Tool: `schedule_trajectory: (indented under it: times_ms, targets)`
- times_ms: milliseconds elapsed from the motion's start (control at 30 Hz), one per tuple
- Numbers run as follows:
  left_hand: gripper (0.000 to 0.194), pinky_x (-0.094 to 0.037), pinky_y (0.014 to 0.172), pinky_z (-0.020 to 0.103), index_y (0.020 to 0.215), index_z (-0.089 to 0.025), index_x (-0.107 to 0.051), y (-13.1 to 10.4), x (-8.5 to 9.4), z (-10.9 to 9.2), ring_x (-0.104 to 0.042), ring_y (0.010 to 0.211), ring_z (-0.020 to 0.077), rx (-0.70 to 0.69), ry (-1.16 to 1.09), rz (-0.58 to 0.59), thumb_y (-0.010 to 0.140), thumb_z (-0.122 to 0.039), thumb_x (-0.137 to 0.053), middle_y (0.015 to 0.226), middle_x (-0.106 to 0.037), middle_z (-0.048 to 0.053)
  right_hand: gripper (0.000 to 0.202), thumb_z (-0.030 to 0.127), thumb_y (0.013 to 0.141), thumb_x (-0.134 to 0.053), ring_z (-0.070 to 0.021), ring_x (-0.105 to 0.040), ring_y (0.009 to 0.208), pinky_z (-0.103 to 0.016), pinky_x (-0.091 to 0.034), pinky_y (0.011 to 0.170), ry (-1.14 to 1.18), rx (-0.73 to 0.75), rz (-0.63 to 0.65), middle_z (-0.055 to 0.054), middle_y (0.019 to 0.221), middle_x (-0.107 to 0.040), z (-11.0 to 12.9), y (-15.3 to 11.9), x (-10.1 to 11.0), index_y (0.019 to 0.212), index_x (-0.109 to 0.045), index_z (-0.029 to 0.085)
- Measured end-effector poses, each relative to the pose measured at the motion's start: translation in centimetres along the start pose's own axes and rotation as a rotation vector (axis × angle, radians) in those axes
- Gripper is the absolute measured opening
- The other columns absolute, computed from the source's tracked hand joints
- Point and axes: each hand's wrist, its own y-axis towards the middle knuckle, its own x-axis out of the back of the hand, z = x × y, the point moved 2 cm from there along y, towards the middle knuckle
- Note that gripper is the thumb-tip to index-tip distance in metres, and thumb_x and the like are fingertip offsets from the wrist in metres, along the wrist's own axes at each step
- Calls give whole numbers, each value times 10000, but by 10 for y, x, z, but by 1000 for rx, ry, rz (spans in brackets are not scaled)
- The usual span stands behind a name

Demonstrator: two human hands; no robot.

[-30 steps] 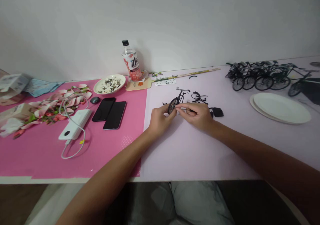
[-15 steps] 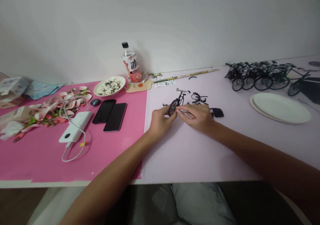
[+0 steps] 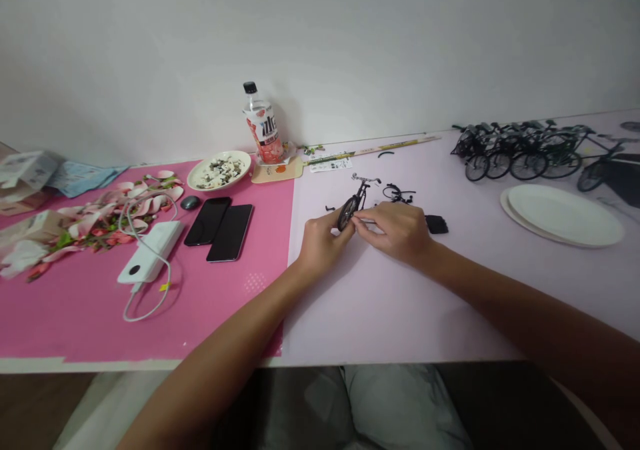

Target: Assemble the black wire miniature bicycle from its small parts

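A miniature black bicycle (image 3: pixel 349 215) stands tilted between my hands, its front wheel toward me and its handlebar at the top. My left hand (image 3: pixel 323 242) is closed around the wheel side and holds it. Against the wheel's right side, near the hub, the fingertips of my right hand (image 3: pixel 395 230) are pinched together. Whatever is between them is too small to make out. Loose black bicycle parts (image 3: pixel 397 193) lie just behind my right hand, partly covered by it. A small black basket-like piece (image 3: pixel 437 225) is right of that hand, and a tiny black part (image 3: pixel 330 208) lies to the left.
Several finished miniature bicycles (image 3: pixel 525 157) stand at the back right, behind stacked white plates (image 3: pixel 565 217). On the left are two phones (image 3: pixel 230 233), a white power bank (image 3: pixel 153 253) with cable, artificial petals (image 3: pixel 125 213), a bowl (image 3: pixel 200 187) and a bottle (image 3: pixel 265 130).
My right hand has turned slightly, with its knuckles raised, and now covers more of the loose parts behind it. My left hand and the bicycle have hardly moved.
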Motion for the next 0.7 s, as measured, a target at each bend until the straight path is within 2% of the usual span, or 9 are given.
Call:
schedule_trajectory:
  times_ms: [133, 400, 700]
  targets:
    - [223, -426, 631, 183, 778, -133, -686, 0, 0, 0, -549, 635, 97, 2, 32, -14, 940, -263, -605, 658, -598, -29, 117, 146, 955, -690, -119, -623, 519, -261, -460, 500, 40, -16, -22, 21, 617, -700, 1, 1, -1, 858, -731, 196]
    - [185, -410, 628, 188, 854, -134, -729, -1, 1, 2, -573, 638, 97, 2, 90, -11, 941, -246, -610, 684, -648, -25, 96, 113, 970, -674, -119, -702, 607, -235, -538, 583, 206, -46, -7, 0, 775, -789, -1, -4, -2, 990, -734, 186]
    - [141, -432, 648, 192, 912, -154, -742, -1, 1, 0, -610, 658, 112, -1, 136, -2, 937, -197, -610, 712, -687, -11, 139, 75, 954, -669, -113, -689, 569, -226, -544, 566, 259, -72, -4, 0, 738, -777, 0, -4, -1, 998, -749, 180]
